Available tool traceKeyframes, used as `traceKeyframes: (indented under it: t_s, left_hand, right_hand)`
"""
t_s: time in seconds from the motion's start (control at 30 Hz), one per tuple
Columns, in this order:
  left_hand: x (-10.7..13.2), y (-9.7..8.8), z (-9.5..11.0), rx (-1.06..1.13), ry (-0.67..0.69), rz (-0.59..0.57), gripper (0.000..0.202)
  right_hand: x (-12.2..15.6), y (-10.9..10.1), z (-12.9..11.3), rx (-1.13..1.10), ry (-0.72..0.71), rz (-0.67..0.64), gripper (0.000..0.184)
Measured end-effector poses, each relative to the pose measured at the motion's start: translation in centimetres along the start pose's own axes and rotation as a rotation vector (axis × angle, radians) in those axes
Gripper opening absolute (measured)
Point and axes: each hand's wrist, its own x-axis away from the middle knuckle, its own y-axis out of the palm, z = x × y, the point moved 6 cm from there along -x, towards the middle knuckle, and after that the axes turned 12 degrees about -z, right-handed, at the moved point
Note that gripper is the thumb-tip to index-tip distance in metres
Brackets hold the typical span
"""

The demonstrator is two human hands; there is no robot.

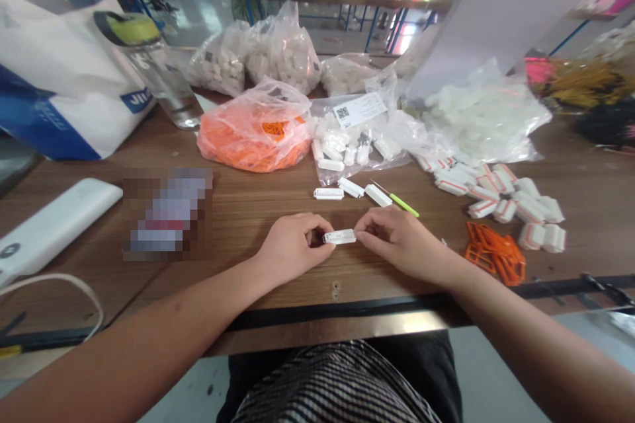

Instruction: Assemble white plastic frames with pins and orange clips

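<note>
Both my hands pinch one small white plastic piece just above the wooden table. My left hand grips its left end with curled fingers. My right hand holds the right end between thumb and fingertips. Three more white pieces lie loose a little beyond my hands, beside a thin green-handled tool. A small heap of orange rings lies right of my right hand.
An orange-filled plastic bag and several clear bags of white parts stand behind. Finished white pieces with orange bands pile at the right. A white power bank with cable, a glass jar and a white-blue bag sit left.
</note>
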Motion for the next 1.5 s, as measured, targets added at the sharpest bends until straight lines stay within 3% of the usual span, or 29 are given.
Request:
traceKeyframes:
  t_s: [0.23,0.4,0.67,0.77,0.87,0.97,1.07,1.33,1.5]
  left_hand:
    - [0.0,-0.1,0.2,-0.003,0.002,-0.006,0.012]
    - [0.0,0.0,0.1,-0.002,0.006,-0.007,0.012]
    - [-0.1,0.1,0.0,0.013,-0.033,-0.001,0.01]
    - [-0.1,0.1,-0.1,0.016,-0.043,-0.006,0.012]
    - [-0.1,0.0,-0.1,0.01,-0.031,-0.002,0.012]
    - [-0.1,-0.1,0.0,-0.011,-0.019,0.0,0.012]
    - [-0.1,-0.1,0.1,-0.028,0.001,-0.003,0.012]
    - [0.0,-0.1,0.0,-0.028,0.012,-0.004,0.012]
    - [-0.1,0.0,0.0,-0.022,0.006,-0.009,0.012]
  right_hand:
    - [-0.6,0.8,-0.5,0.161,-0.064,0.019,0.014]
    - [-0.4,0.9,-0.9,0.292,-0.185,0.063,0.014]
    - [1.1,2.5,-3.7,0.87,-0.325,0.072,0.03]
    - [1.4,1.7,-3.0,0.742,-0.262,0.091,0.028]
    - [1.4,-0.4,-0.3,0.439,-0.093,0.139,0.024]
    - [1.3,-1.1,2.6,0.225,0.046,0.036,0.021]
    - [1.2,-0.9,3.8,0.121,0.097,-0.056,0.02]
    - [0.7,-0.5,2.8,0.194,0.081,-0.044,0.016]
    - [0.5,-0.7,1.7,0.028,0.106,0.04,0.014]
